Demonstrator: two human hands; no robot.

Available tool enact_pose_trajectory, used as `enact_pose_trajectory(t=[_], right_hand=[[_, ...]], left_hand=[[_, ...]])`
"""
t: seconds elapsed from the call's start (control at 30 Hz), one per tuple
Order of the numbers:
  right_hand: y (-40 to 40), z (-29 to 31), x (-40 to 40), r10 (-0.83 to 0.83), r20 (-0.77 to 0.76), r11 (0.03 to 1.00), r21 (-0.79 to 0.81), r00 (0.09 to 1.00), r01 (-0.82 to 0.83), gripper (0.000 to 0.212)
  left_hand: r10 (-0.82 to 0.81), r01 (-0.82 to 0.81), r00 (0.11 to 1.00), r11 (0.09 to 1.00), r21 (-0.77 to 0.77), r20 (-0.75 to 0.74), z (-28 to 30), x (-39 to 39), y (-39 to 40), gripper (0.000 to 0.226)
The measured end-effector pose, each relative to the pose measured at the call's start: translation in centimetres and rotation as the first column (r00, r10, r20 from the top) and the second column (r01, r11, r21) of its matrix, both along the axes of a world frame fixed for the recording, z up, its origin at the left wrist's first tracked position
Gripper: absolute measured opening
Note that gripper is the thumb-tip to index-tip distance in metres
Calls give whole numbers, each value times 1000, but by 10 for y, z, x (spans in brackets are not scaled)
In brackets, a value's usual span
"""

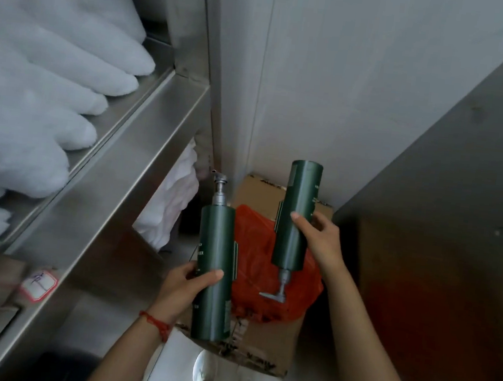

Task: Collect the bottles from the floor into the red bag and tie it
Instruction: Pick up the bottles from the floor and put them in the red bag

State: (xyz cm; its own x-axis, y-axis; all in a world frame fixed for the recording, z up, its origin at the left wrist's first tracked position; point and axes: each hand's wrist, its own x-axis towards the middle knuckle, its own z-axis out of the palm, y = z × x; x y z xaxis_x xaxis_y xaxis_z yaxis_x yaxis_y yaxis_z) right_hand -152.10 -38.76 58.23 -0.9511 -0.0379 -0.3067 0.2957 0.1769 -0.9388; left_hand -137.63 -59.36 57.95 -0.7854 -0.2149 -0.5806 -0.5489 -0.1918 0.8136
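My left hand (185, 289) grips a dark green pump bottle (217, 255) around its lower half, pump head up. My right hand (319, 238) holds a second green pump bottle (296, 213) upside down, its metal pump pointing down over the red bag (253, 252). The red bag lies crumpled on a cardboard box (262, 340) on the floor, directly below both bottles. Part of the bag is hidden behind the bottles.
A steel shelf rack (142, 154) stands at the left, stacked with folded white linen (38, 81). A white wall (333, 75) is ahead and a grey panel (450, 180) at the right. My white shoe (206, 375) shows at the bottom.
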Motion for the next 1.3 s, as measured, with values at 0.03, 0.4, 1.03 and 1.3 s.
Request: enact_pose_trajectory(t=[0.03,0.4,1.03,1.3], right_hand=[[-3,-5,-9,17,-11,1000,15,1000,-17,38],[-13,-89,-38,397,165,871,243,903,-427,60],[-20,-196,-22,513,507,533,443,692,-720,71],[-22,-205,-11,440,433,635,469,787,-614,57]], left_hand=[[5,-5,1000,1000,8,0,-3,-1,-2,16],[48,-48,999,998,35,17,-36,-17,-12,41],[53,-53,998,999,-6,40,-78,-10,-19,31],[45,-45,998,999,-5,53,-76,-9,-14,29]])
